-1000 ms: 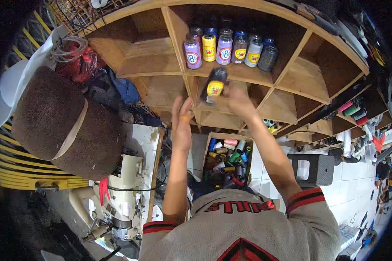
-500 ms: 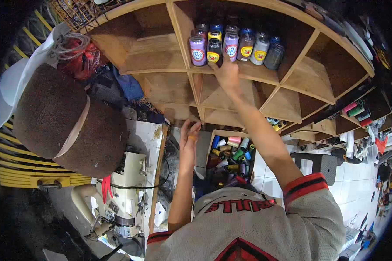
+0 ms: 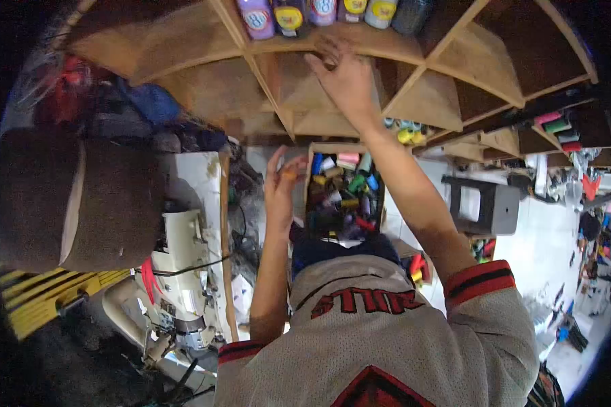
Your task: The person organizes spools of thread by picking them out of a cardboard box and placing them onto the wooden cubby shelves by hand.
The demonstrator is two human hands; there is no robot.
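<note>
My right hand [image 3: 346, 85] is raised in front of the wooden shelf [image 3: 380, 46], just below a row of thread spools. Its fingers are slightly blurred but apart, with nothing seen in them. Among the row are a purple thread spool [image 3: 256, 20], a black thread spool [image 3: 289, 19] and a grey thread spool [image 3: 380, 12], all cut by the top edge of the view. Fingers spread, my left hand [image 3: 282, 182] hovers empty beside a box [image 3: 332, 147] full of mixed coloured spools. Something orange is on one of its fingers.
A sewing machine [image 3: 183, 251] stands on a white table [image 3: 193, 183] at the left. Near it is a large brown cushion-like bundle [image 3: 27, 203]. To the right, a dark plastic stool [image 3: 499, 210] stands on the white tiled floor. More spools [image 3: 407, 132] sit in a lower compartment.
My right hand has come away from the purple spool and moved down, its fingers now apart. The left hand's fingers have spread. The view has tilted down, so the shelf sits higher in it.
</note>
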